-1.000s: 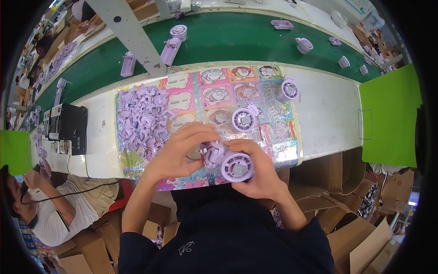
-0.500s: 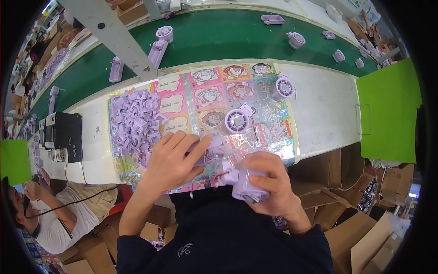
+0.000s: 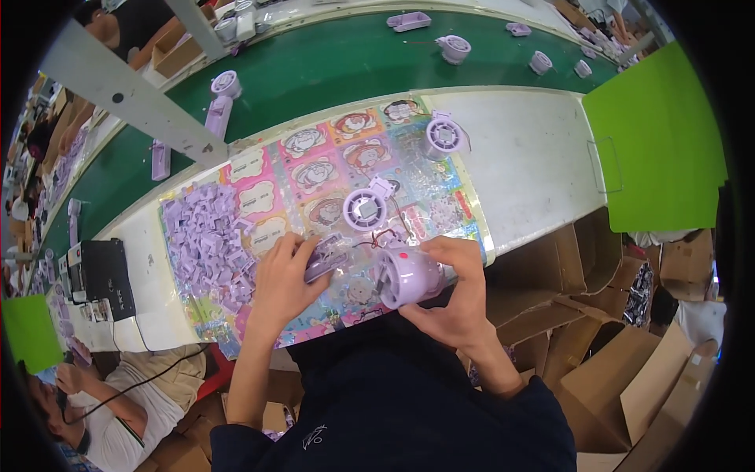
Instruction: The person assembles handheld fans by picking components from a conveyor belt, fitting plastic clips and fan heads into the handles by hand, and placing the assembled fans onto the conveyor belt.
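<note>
My right hand [image 3: 462, 303] is closed round a lilac fan housing [image 3: 413, 279], a short drum lying on its side with its open end toward the left. A red dot shows on its wall. Close by, my left hand [image 3: 283, 279] grips a lilac handle shell [image 3: 329, 257] between thumb and fingers. Thin red and dark wires [image 3: 385, 236] run between the two parts. Just beyond them a round lilac fan unit [image 3: 366, 209] rests on the colourful printed mat [image 3: 271, 200], and another fan unit [image 3: 444, 138] stands at the mat's far right corner.
A heap of small lilac pieces [image 3: 206, 244] covers the mat's left side. Behind runs a green conveyor belt [image 3: 314, 71] with several lilac parts, crossed by a white post [image 3: 134, 94]. A black box [image 3: 108, 279] and a co-worker [image 3: 130, 417] are at left, cardboard boxes [image 3: 543, 267] at right.
The fan housing has been turned in my right hand and lifted away from my body over the mat's edge. My left hand's fingers have shifted on the handle shell. The whole view has swung.
</note>
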The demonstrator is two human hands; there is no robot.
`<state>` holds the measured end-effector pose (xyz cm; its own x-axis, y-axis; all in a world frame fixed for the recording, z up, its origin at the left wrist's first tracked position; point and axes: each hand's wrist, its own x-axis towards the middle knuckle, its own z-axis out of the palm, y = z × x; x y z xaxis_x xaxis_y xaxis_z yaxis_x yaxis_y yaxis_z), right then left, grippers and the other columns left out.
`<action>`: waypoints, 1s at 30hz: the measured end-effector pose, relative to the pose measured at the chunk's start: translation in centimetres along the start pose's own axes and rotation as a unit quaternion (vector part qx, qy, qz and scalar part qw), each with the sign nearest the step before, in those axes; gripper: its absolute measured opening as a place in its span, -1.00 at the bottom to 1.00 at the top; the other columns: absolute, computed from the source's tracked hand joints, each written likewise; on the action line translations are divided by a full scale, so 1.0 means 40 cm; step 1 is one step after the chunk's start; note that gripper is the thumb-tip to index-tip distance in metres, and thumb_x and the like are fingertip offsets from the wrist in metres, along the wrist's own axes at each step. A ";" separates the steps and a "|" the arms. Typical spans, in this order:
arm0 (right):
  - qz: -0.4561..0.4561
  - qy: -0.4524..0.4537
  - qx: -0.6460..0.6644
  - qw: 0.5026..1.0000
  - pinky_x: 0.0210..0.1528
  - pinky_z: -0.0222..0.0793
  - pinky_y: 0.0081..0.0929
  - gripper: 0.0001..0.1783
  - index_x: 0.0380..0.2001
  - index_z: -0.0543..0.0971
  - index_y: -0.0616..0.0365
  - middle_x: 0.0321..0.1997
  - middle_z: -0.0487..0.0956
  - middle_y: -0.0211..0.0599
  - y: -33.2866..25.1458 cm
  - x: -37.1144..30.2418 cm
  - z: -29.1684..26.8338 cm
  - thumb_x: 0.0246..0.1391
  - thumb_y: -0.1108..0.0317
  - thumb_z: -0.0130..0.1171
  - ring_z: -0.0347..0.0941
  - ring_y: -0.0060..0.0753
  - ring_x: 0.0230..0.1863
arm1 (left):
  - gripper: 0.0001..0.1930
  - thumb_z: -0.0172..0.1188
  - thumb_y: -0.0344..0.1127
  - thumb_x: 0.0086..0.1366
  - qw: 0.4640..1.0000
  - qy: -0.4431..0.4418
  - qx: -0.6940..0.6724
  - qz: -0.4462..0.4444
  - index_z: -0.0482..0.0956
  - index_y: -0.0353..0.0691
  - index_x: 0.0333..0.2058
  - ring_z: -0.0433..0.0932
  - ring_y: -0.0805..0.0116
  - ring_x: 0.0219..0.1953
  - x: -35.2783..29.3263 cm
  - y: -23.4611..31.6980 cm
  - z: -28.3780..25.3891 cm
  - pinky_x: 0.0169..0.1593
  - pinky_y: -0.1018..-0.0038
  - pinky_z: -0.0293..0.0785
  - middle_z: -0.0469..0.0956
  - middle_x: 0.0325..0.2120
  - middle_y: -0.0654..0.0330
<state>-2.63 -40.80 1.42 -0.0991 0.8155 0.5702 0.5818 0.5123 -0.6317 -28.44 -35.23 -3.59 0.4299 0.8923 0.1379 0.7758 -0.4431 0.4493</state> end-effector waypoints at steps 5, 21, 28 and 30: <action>-0.028 -0.001 -0.008 1.000 -0.03 0.46 -0.17 -0.10 0.05 0.40 0.15 -0.01 0.56 -0.10 0.011 -0.016 -0.001 -0.52 0.55 0.56 0.52 0.01 -0.06 | -0.43 0.47 -0.26 -0.05 0.999 0.030 -0.014 -0.022 0.61 -0.21 0.00 0.51 0.08 -0.20 -0.004 -0.003 0.027 -0.14 0.20 0.47 0.47 -0.26 0.09; 0.312 0.553 -0.052 0.771 0.30 0.29 -0.35 -0.29 0.22 0.28 0.23 0.14 0.41 -0.26 0.362 -0.376 -0.520 0.05 0.59 0.41 0.40 -0.35 0.17 | -0.40 0.36 -0.36 0.07 0.968 0.224 0.089 -0.077 0.52 -0.38 0.13 0.50 -0.14 -0.11 -0.014 -0.025 0.167 -0.01 0.11 0.44 0.48 -0.17 -0.10; 0.294 0.640 -0.143 0.696 0.09 0.40 -0.46 -0.47 0.08 0.49 0.28 0.01 0.59 -0.31 0.774 -0.509 -1.011 0.09 0.41 0.48 0.51 -0.46 -0.02 | -0.43 0.32 -0.43 0.11 0.961 0.236 0.129 -0.057 0.50 -0.43 0.13 0.54 -0.18 -0.10 -0.007 -0.027 0.173 0.01 0.10 0.45 0.55 -0.13 -0.15; 0.330 0.590 -0.148 0.722 0.04 0.40 -0.50 -0.54 0.03 0.55 0.28 -0.05 0.61 -0.34 0.866 -0.480 -1.089 0.13 0.32 0.45 0.52 -0.52 -0.08 | -0.43 0.31 -0.43 0.11 0.961 0.234 0.134 -0.064 0.49 -0.43 0.13 0.54 -0.19 -0.10 -0.008 -0.014 0.164 0.01 0.11 0.45 0.54 -0.13 -0.15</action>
<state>54.57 -50.42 -8.51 0.9334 -0.0309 0.3574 0.3526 -0.1043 -0.9299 -25.99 -35.83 -9.69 0.1161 0.8544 0.5065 0.9268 -0.2766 0.2542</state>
